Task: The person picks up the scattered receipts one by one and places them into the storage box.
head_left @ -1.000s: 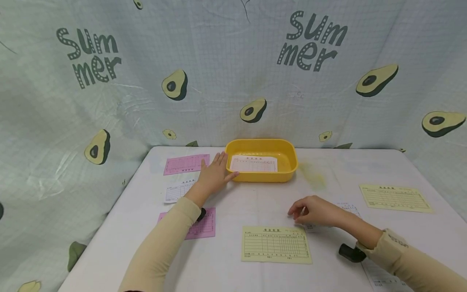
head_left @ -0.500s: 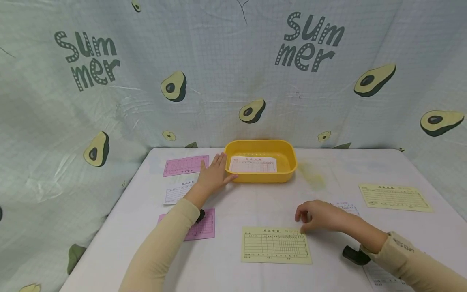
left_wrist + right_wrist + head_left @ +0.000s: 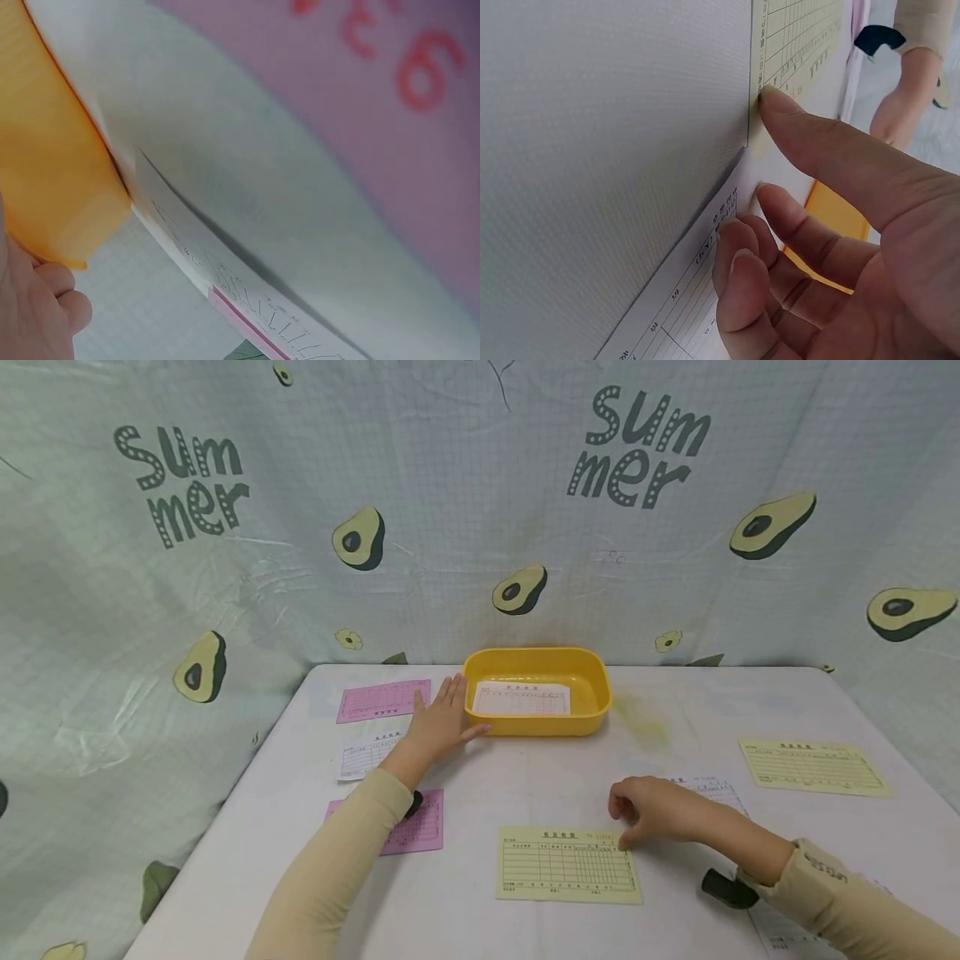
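Since a second ago your right hand [image 3: 660,810] has drawn slightly farther from the yellow tray [image 3: 525,725], rightward and nearer you, while your left hand stays put. Its thumb [image 3: 780,109] now lies over an edge of the near yellow slip [image 3: 567,864], flat on the surface [image 3: 457,906] on your side of the tray. Its fingers [image 3: 742,292] are loosely curled, with a clear gap to the thumb, and grip nothing (whether the thumb presses, you cannot tell). Your left hand [image 3: 437,722] rests against the tray's left end, fingers spread and straight, holding nothing.

Inside the tray sits a red-printed slip [image 3: 522,700]. Left of the tray lie the far pink slip [image 3: 384,700], a white slip [image 3: 365,757] and the near pink slip [image 3: 422,831], the last two partly under your left arm [image 3: 337,852]. Right of it and nearer you are another white slip [image 3: 712,789], partly hidden by your right hand, and the far yellow slip [image 3: 816,767].
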Available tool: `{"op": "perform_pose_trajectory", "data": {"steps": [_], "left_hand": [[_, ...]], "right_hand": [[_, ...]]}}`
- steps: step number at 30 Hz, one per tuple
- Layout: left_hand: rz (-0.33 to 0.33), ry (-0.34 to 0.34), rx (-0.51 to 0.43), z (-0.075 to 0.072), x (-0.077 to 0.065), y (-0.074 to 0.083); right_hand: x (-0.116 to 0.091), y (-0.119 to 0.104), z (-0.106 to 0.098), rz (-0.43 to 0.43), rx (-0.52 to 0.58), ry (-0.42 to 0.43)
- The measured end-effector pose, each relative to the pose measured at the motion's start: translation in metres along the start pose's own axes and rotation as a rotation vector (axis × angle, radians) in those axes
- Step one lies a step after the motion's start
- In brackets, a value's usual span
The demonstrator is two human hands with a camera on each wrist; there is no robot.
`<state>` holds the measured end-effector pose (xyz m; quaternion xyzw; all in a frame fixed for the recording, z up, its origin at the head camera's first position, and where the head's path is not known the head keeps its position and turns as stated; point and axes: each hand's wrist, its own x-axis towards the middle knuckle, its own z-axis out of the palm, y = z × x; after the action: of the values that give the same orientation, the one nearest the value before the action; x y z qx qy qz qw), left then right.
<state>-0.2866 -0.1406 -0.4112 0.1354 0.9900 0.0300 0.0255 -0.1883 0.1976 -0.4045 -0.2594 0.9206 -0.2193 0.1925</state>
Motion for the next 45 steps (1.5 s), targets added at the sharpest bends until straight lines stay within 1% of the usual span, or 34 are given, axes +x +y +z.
{"op": "perform_pose_trajectory", "data": {"steps": [5, 10, 12, 17, 20, 24, 28, 33, 36, 45], "left_hand": [[-0.009, 0.01, 0.008, 0.0017, 0.0014, 0.0007], [-0.014, 0.014, 0.018, 0.0013, 0.0017, 0.001], [-0.014, 0.014, 0.018, 0.0006, 0.0011, 0.0015], [-0.009, 0.016, 0.013, 0.0002, 0.0003, 0.0026], [-0.009, 0.014, 0.011, 0.0012, 0.0007, 0.0024], [-0.012, 0.017, -0.023, 0.0022, 0.0008, 0.0023], [-0.02, 0.015, -0.068, 0.0014, 0.0003, 0.0031], [-0.029, 0.006, -0.077, 0.0007, 0.0005, 0.0037], [-0.03, 0.007, -0.079, 0.0014, 0.0011, 0.0035], [-0.037, 0.005, -0.087, 0.0009, 0.0009, 0.0041]], "right_hand": [[-0.0007, 0.0005, 0.0008, 0.001, 0.0, -0.003], [-0.0012, 0.0006, 0.0029, 0.04, -0.018, -0.019], [-0.0014, 0.0006, 0.0034, 0.044, -0.032, -0.022], [-0.0024, 0.0008, 0.0036, 0.016, -0.06, -0.023], [-0.0028, 0.0001, 0.0029, 0.033, -0.046, -0.02], [-0.0042, -0.0011, 0.0002, 0.045, -0.068, -0.027], [-0.0056, -0.001, -0.001, 0.06, -0.13, -0.047], [-0.0072, -0.0004, 0.0023, 0.075, -0.173, -0.039], [-0.0083, -0.0001, 0.0035, 0.065, -0.173, -0.033], [-0.0097, 0.003, 0.0026, 0.092, -0.152, -0.006]]}}
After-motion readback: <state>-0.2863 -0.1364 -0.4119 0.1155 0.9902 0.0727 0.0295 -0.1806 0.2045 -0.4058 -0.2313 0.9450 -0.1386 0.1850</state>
